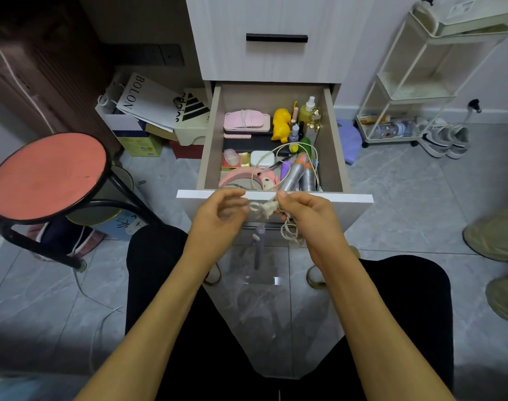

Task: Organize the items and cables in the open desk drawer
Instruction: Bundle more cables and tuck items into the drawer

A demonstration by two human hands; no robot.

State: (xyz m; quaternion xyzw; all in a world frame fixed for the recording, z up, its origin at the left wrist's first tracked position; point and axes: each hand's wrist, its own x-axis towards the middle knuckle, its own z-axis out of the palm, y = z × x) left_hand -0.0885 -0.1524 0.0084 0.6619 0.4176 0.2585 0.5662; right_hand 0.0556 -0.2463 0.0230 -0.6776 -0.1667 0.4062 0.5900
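The open drawer (332, 134) holds a pink case (245, 121), a yellow duck toy (281, 124), small bottles (306, 110), a white charger box (261, 159), a pink round item (241, 176) and two silver cans (300, 176). A cream cable (290, 146) loops over these things and runs forward past the drawer's front. My right hand (305, 211) grips the bundled end of this cable just in front of the drawer front. My left hand (222, 211) is beside it with curled fingers at the bundle's left tip; its grip is blurred.
A red-topped stool (44, 175) stands at the left. Paper bags and boxes (148, 111) sit left of the drawer unit. A white wire cart (414, 82) and sneakers (446, 140) are at the right. A closed drawer (276, 39) is above.
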